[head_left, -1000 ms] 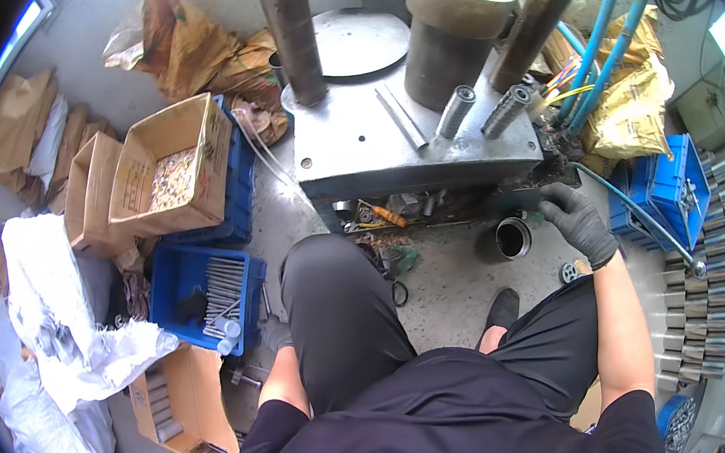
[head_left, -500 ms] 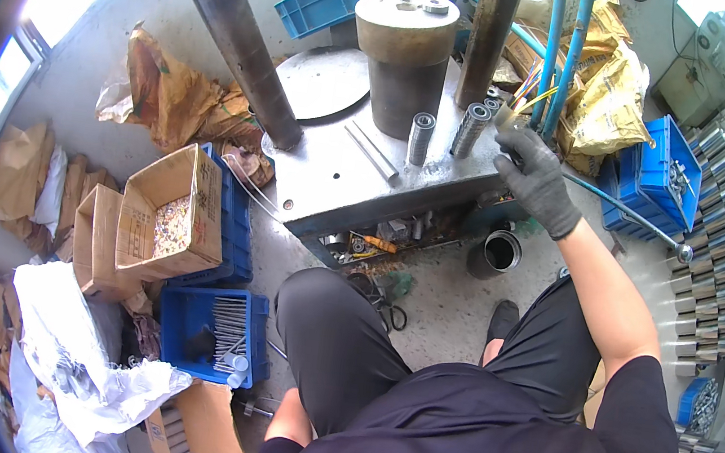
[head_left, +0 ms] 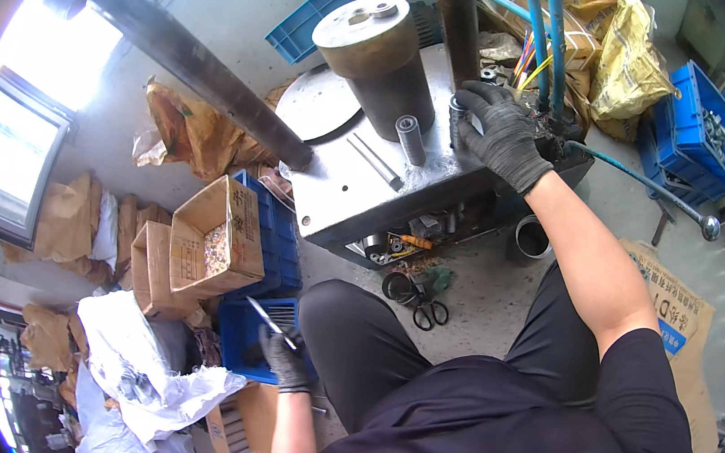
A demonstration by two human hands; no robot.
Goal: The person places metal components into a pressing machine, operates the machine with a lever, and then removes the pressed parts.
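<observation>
My right hand (head_left: 507,141), in a dark grey glove, has its fingers closed about a stack of metal rings (head_left: 456,114) standing on the steel press table (head_left: 329,202). Its fingers hide part of that stack. To its left stands another ring stack (head_left: 409,140), upright, and beside that two thin rods (head_left: 372,160) lie flat. My left hand (head_left: 284,364), also gloved, grips a slim metal rod (head_left: 270,319) over the blue bin (head_left: 238,338), tilted up and to the left. More rods (head_left: 283,315) lie in that bin.
A thick steel cylinder (head_left: 389,85) rises from the table between two dark columns. A lever with a ball end (head_left: 709,227) sticks out at right. Cardboard boxes (head_left: 242,252) stand at left, scissors (head_left: 430,315) lie on the floor, and a dark pot (head_left: 531,238) is under the table's right end.
My right hand has moved left onto the ring stack. My left hand has come into view at the blue bin with a rod in it. The view has turned.
</observation>
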